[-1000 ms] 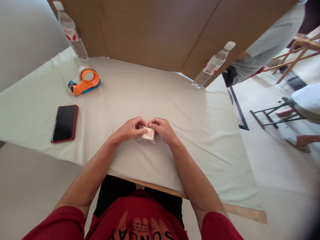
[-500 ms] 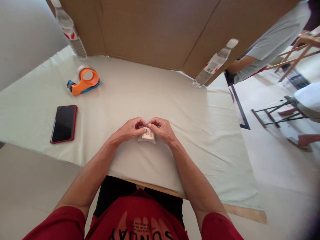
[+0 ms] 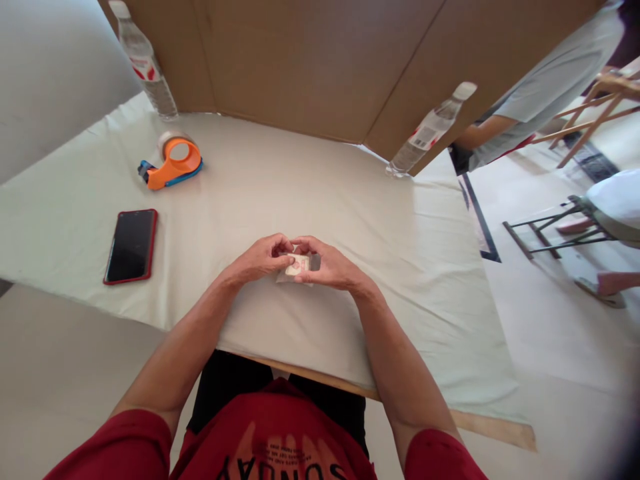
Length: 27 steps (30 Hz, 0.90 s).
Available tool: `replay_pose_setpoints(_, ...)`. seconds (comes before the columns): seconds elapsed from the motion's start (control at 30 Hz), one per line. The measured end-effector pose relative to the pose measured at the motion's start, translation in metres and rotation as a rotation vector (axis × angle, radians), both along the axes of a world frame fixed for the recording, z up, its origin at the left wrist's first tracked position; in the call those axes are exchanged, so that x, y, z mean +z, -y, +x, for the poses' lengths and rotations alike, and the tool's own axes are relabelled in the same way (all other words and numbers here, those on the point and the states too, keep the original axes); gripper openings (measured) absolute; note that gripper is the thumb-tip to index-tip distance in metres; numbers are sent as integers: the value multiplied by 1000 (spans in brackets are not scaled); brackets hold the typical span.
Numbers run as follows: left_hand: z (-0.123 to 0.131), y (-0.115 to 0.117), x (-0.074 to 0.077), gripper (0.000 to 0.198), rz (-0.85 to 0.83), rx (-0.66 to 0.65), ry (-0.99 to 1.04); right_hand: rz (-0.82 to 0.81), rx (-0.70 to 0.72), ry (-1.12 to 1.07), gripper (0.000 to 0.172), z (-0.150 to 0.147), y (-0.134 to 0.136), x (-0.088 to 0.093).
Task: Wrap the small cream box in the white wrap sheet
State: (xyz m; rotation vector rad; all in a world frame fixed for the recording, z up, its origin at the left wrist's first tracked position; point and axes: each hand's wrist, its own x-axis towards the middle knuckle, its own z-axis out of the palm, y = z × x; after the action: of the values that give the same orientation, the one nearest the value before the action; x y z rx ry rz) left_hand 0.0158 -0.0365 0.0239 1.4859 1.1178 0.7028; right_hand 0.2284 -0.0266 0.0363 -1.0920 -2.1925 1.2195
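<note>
Between my hands, just above the cloth near the table's front edge, is a small cream packet with reddish print (image 3: 299,265), with clear plastic wrapping around its lower edge. My left hand (image 3: 263,257) grips its left side, thumb on the printed face. My right hand (image 3: 333,267) is curved around the right side, its thumb along the lower edge and its fingers at the top. A small dark grey patch (image 3: 315,262) shows between the right thumb and fingers; I cannot tell whether it belongs to the packet.
An orange tape dispenser (image 3: 175,163) and a red-cased phone (image 3: 131,247) lie to the left on the cloth (image 3: 240,180). Water bottles (image 3: 150,70) (image 3: 430,130) stand against a cardboard screen (image 3: 305,60). A person's arm (image 3: 487,130) is beyond it at right.
My right hand has shifted from pinching the packet's top edge to holding its right side, thumb lowered. The dark grey patch has come into sight. My left hand has stayed nearly still.
</note>
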Motion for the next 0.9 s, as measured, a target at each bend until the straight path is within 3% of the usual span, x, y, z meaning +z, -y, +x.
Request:
replay_pose_setpoints(0.27, 2, 0, 1, 21, 49, 33, 5, 295, -61, 158, 67, -12, 7, -6)
replay_pose_setpoints(0.43, 3, -2, -2, 27, 70, 110, 19, 312, -94, 119, 70, -13, 6, -15)
replay_pose_setpoints(0.63, 1, -4, -7, 41, 113, 108, 6, 363, -129, 111, 69, -12, 4, -19)
replay_pose_setpoints(0.9, 2, -1, -2, 36, 98, 97, -41, 365, -98, 132, 67, -13, 2, -20)
